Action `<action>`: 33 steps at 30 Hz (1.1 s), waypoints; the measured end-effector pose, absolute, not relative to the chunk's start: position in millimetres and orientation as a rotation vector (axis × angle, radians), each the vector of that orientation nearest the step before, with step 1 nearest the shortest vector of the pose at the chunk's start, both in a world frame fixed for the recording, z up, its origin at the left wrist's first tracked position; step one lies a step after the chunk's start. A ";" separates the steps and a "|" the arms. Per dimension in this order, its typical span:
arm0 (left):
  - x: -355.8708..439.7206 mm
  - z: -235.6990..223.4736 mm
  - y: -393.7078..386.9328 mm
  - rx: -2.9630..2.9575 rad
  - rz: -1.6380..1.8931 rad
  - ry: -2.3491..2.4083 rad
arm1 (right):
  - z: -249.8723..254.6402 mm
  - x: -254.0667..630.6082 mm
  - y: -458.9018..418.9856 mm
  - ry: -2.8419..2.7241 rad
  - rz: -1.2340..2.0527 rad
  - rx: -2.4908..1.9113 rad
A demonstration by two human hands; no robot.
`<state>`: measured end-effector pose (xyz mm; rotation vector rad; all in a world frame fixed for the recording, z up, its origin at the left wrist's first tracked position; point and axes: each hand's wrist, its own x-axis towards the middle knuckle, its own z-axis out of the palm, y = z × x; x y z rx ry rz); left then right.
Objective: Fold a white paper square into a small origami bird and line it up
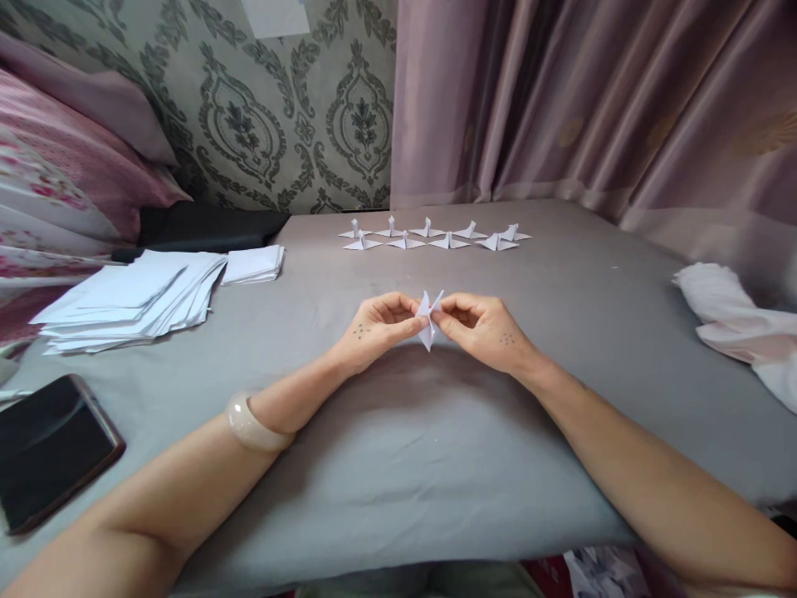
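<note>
Head view: the grey-covered table [398,482] spreads under and all around the folded paper [426,334] I'm holding. Beyond that paper and to its right hangs the mauve curtain [448,108]; beyond it and to its left are the patterned wall [305,187] and the pink floral fabric [75,174], which the frame cuts off. Far to its right lies a crumpled whitish cloth [722,307]. To its left sit a loose stack of white sheets [130,299] and, just beside that, a smaller paper stack [254,264]. Nearer me on that side is a dark-screened phone [59,448], cut off by the frame. Beyond my folded paper, nine small white folded pieces [449,241] stand in two rows, five behind four, wings spread and middles raised.

My left hand [377,330] and right hand [501,336] pinch the folded paper from either side, thumbs towards me, other fingers curled behind. It's white and crisply creased, two points up and one down, held in front of me. Dotted marks show on the backs of both hands. Any writing on the sheet on the wall [277,17] is too faint to read, and its top is cut off. My fingers hide the paper's sides.
</note>
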<state>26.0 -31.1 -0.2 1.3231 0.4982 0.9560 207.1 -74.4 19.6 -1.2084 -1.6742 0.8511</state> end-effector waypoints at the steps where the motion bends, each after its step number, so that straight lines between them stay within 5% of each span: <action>1: 25.9 -1.1 -30.5 1.319 0.955 0.502 | 19.5 206.8 -74.4 -1.663 0.845 -1.212; 33: 23.4 1.4 -30.5 1.205 0.779 0.460 | 26.4 206.2 -75.5 -1.573 0.859 -1.117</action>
